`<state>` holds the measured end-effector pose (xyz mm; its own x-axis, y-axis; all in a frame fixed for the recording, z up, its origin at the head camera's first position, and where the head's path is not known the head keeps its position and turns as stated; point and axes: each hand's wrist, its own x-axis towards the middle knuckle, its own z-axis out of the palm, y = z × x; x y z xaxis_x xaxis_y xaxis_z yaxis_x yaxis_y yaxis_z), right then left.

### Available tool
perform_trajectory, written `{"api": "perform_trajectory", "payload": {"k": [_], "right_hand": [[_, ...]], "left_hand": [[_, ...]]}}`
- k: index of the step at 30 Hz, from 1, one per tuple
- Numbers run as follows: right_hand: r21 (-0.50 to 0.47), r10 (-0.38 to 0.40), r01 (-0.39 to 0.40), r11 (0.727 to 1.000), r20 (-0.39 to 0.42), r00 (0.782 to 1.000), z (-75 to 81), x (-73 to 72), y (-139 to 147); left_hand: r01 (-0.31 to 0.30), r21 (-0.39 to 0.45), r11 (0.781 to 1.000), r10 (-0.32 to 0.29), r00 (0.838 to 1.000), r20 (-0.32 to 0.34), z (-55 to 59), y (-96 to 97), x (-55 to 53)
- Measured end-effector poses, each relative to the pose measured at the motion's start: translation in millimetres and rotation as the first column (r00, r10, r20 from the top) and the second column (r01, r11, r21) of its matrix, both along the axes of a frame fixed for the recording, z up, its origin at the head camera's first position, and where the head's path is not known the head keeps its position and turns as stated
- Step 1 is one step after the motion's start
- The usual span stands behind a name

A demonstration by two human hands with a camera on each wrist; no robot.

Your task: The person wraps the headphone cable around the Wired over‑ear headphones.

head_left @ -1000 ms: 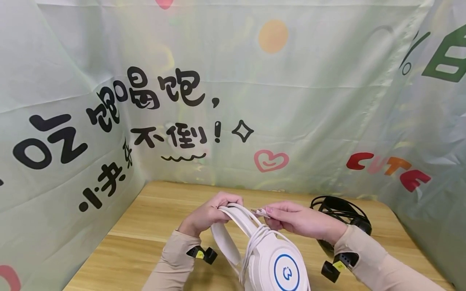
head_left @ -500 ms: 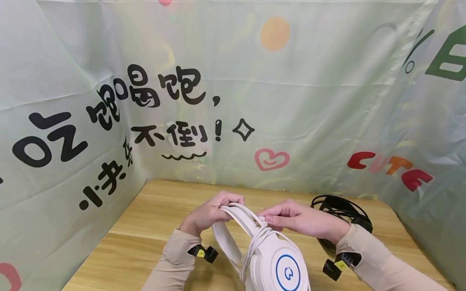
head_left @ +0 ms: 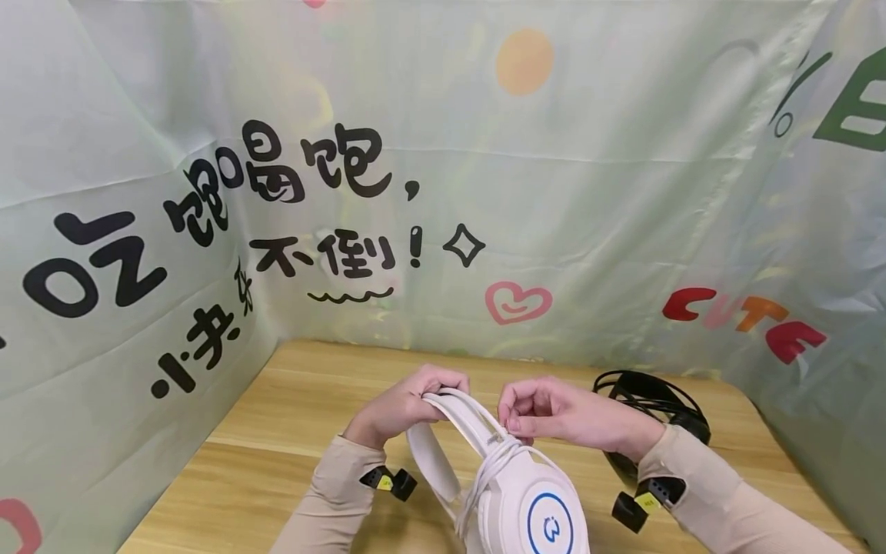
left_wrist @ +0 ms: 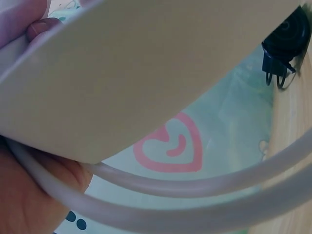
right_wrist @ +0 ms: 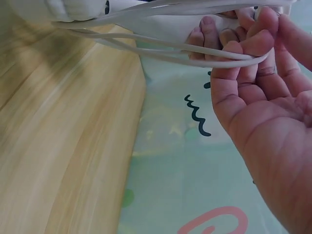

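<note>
White headphones with a blue ring on the earcup are held up at the lower middle of the head view. My left hand grips the headband. A thin white cable is wound round the side of the headphones, above the earcup. At this winding, my right hand pinches the cable with thumb and forefinger. In the right wrist view a cable loop passes across the curled fingers. The small plug rests by the winding. In the left wrist view, the headband hides part of the left hand.
Black headphones with a coiled black cable lie at the right rear of the wooden table. A printed cloth hangs behind the table and along both sides.
The right hand's fingertips have moved from the plug, held out beside the headband, down to the wound cable. The plug now sits against the winding. My left hand keeps its grip.
</note>
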<state>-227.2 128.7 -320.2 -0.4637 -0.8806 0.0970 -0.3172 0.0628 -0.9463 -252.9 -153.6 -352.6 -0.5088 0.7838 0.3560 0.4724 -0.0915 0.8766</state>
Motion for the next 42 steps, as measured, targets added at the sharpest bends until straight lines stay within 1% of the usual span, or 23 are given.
{"api": "perform_trajectory", "payload": {"k": [7,9,11,14,17,20,22,24,27,29,36,42], "right_hand": [[0.023,0.0,0.001,1.0,-0.018,1.0,0.1,-0.7,2.5],[0.009,-0.026,0.026,1.0,0.001,1.0,-0.6,-1.6,2.5],[-0.011,-0.056,0.056,0.998,0.036,0.998,-1.5,-2.5,2.1],[-0.048,-0.078,0.082,0.995,0.085,0.993,-2.0,-3.9,1.7],[-0.05,-0.093,0.098,0.994,0.087,0.992,-1.3,-4.9,1.9],[-0.04,-0.132,0.135,0.99,0.066,0.989,-0.4,-5.3,2.5],[-0.042,-0.159,0.162,0.986,0.074,0.984,-0.6,-5.4,3.6],[-0.053,-0.169,0.174,0.983,0.088,0.982,-0.9,-5.2,4.4],[-0.066,-0.156,0.165,0.984,0.125,0.98,-1.0,-4.8,5.3],[-0.067,-0.137,0.147,0.987,0.133,0.982,-0.2,-4.4,5.2],[-0.019,-0.108,0.109,0.994,0.071,0.992,6.5,-5.5,4.1],[0.011,-0.094,0.094,0.996,0.074,0.993,8.2,-5.2,4.9]], "left_hand": [[0.001,-0.01,1.0,-0.001,1.0,-0.001,-0.1,4.5,0.2],[-0.002,-0.01,1.0,0.002,1.0,-0.001,-0.2,5.3,0.4],[-0.007,-0.009,1.0,0.007,1.0,0.002,-0.4,5.6,0.5],[-0.021,-0.007,1.0,0.021,1.0,-0.002,-0.8,5.7,0.1],[-0.045,-0.002,0.999,0.045,0.999,-0.014,-1.2,5.0,-0.6],[-0.061,0.009,0.998,0.061,0.998,-0.016,-1.5,3.8,-1.6],[-0.061,0.015,0.998,0.061,0.998,-0.016,-1.6,3.5,-2.0],[-0.051,0.02,0.998,0.051,0.999,-0.016,-1.6,3.7,-2.0],[-0.036,0.023,0.999,0.037,0.999,-0.024,-1.9,4.9,-1.8],[-0.032,0.023,0.999,0.033,0.999,-0.035,-2.3,6.3,-1.8],[-0.071,0.013,0.997,0.072,0.994,-0.078,-2.5,10.9,-1.0],[-0.102,0.01,0.995,0.102,0.991,-0.09,-1.1,13.7,0.5]]}}
